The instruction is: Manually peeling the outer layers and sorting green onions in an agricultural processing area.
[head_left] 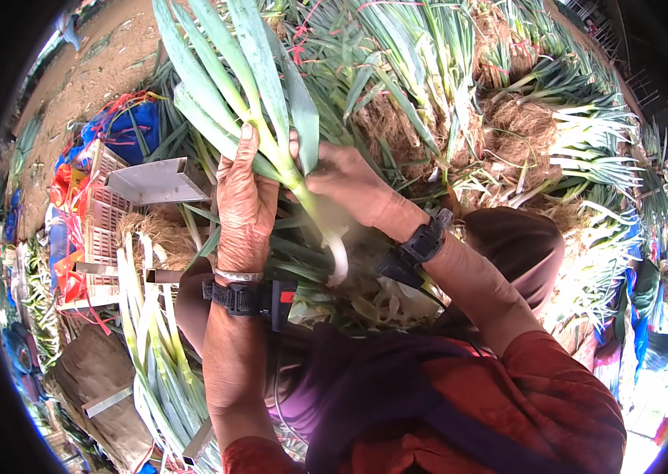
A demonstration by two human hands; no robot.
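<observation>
A large leek (306,193) slants across the middle of the view, its broad green leaves pointing away and its curved white root end hanging toward my lap. My left hand (247,186) is closed on it from the left, thumb lying up along the leaf bases. From the right, my right hand (347,183) has its fingers curled against the stalk near a leaf base; the fingertips are partly hidden. Below, trimmed pale leaf scraps (381,304) lie on the ground between my knees.
Bundled leeks with brown roots (520,130) are heaped ahead and to the right. Left stand a pink plastic crate (102,217) and a metal channel piece (158,183). Peeled leeks (152,340) lie beside my left forearm, near brown cardboard (97,379). Bare soil (73,95) stretches at far left.
</observation>
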